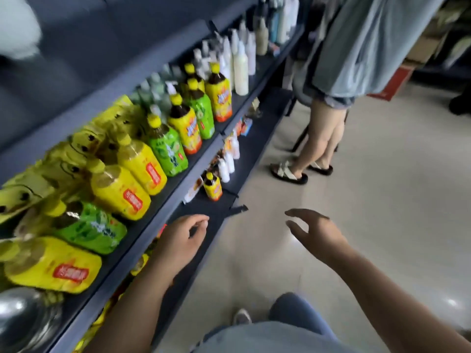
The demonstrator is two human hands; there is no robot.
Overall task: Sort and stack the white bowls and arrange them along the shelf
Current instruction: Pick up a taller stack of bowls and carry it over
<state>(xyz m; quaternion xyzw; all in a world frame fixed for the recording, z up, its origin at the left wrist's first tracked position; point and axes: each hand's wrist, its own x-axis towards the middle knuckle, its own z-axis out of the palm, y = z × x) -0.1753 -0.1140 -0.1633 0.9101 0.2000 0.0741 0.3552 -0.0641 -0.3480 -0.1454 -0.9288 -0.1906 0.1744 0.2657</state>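
Note:
A blurred white shape (19,26) sits on the upper shelf at the top left; I cannot tell whether it is a bowl. My left hand (182,236) hovers over the dark lower shelf ledge (216,217) with its fingers loosely curled and nothing in them. Out over the floor, my right hand (314,233) has its fingers spread and is empty. Both hands are apart from the goods on the shelves.
The dark shelf (163,200) carries yellow and green drink bottles (165,146) and, further along, white bottles (240,70). A shiny metal bowl (24,317) lies at the bottom left. A person's legs (316,143) stand in the tiled aisle (382,200) ahead.

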